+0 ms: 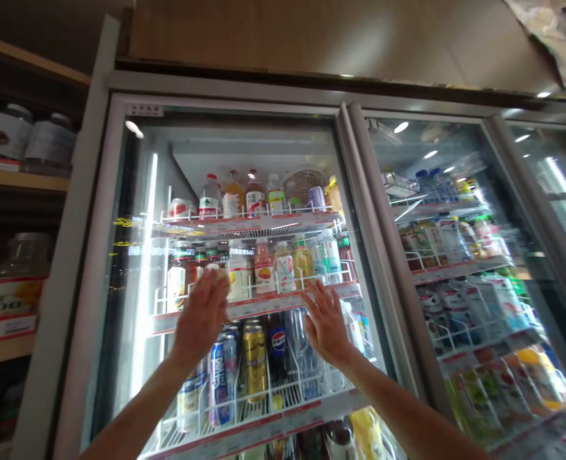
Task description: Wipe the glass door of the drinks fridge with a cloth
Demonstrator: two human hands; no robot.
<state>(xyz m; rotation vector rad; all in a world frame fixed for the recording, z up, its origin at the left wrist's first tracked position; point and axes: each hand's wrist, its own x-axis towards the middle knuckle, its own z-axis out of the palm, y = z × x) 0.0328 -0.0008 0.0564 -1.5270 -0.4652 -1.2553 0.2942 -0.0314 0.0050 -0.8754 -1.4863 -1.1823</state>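
Both of my hands lie flat against the glass door (134, 211) of a tall drinks fridge. My left hand (201, 316) is open with fingers stretched up, in front of the middle wire shelf (264, 303). My right hand (325, 322) is open too, fingers spread, to the right of it on the same pane. Neither hand holds anything. Behind the glass stand bottles (264, 265) on the middle shelf and cans (254, 358) on the shelf below.
A grey door frame (359, 211) separates this door from a second glass door (455, 255) full of bottles at the right. Wooden shelves (19, 182) with jars stand at the left. A top fridge shelf (249, 223) carries more bottles.
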